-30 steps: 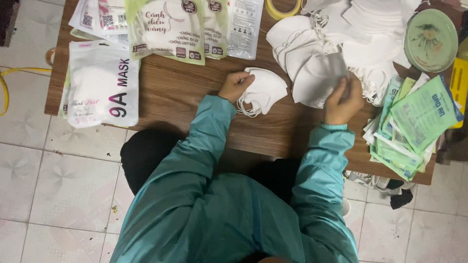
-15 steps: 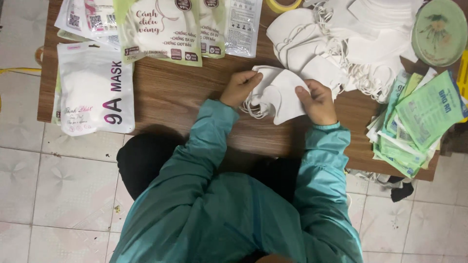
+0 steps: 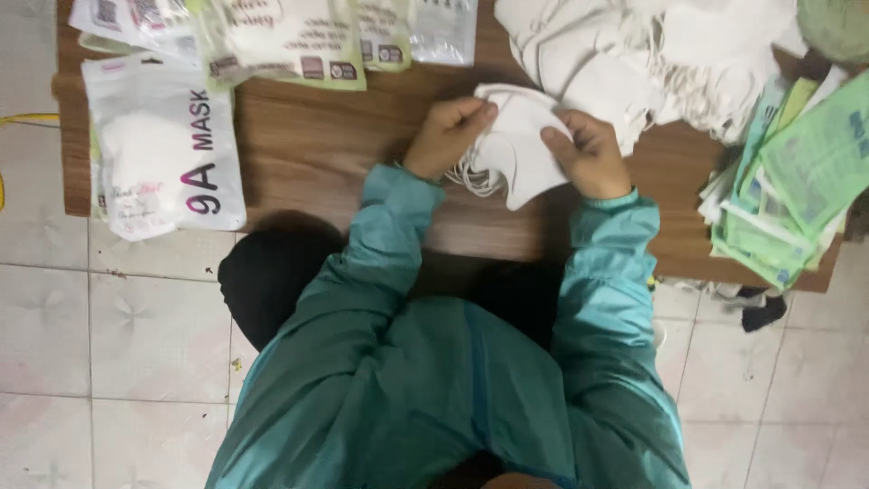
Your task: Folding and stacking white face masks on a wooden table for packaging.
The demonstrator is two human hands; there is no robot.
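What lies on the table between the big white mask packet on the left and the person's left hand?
In the head view, only bare wooden table lies between the white mask packet and the left hand, which grips a small stack of white masks.

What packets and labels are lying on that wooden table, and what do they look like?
White mask pouch: table's left edge, rectangular, dark and pink lettering.
Green-bordered packets: top left of centre, overlapping, white with small dark labels.
Clear packet: top centre, see-through.
Green packet stack: right edge, fanned flat sleeves, green and white.
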